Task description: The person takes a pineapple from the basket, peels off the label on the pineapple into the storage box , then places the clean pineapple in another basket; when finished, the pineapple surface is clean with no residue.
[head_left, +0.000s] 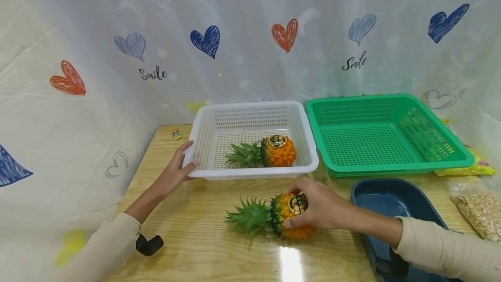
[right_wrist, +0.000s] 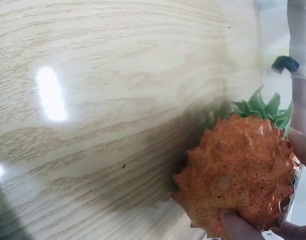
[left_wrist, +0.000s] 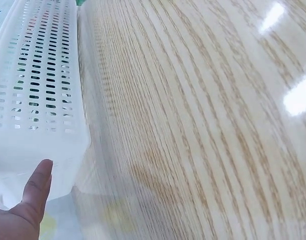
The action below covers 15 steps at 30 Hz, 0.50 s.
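Note:
My right hand (head_left: 321, 206) grips a small pineapple (head_left: 282, 208) by its orange body, thumb on the near side and fingers over the far side. This pineapple lies sideways close over the table, its green crown pointing left and a black-and-gold sticker on top. In the right wrist view the spiky orange base of the pineapple (right_wrist: 238, 170) faces the camera. My left hand (head_left: 178, 166) holds the left front corner of a white plastic basket (head_left: 250, 174), thumb at the corner. A second pineapple (head_left: 282, 156) lies inside that basket, crown also to the left.
A green basket (head_left: 395, 169) stands right of the white one, with a yellow packet (head_left: 465, 166) partly behind it. At the right are a dark blue tray (head_left: 391, 197) and a clear bag of pale pieces (head_left: 479, 212). A small wrapped item (head_left: 176, 135) lies at the back left.

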Available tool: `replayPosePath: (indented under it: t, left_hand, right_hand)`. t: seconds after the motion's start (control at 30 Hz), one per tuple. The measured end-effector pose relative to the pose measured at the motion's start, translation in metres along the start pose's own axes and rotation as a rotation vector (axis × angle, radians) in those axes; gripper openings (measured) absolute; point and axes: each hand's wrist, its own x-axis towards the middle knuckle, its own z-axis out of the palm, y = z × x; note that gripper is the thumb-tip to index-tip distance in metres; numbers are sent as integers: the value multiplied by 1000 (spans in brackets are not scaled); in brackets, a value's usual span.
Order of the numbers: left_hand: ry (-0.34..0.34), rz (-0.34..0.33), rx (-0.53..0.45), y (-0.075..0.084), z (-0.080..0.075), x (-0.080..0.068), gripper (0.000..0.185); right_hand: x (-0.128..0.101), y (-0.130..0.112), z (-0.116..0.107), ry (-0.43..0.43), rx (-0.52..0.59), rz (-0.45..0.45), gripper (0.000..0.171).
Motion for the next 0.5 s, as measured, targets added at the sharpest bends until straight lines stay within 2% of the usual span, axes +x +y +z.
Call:
replayPosePath:
  t: [0.3,0.5]
  left_hand:
    - [16,-7,107,2,-3,-4,72]
    - [124,-7,219,10,-15,-12,75]
  right_hand:
    - [-2,1,1,-38,33,-16,79]
    - [-3,0,-1,-35,29,-3,82]
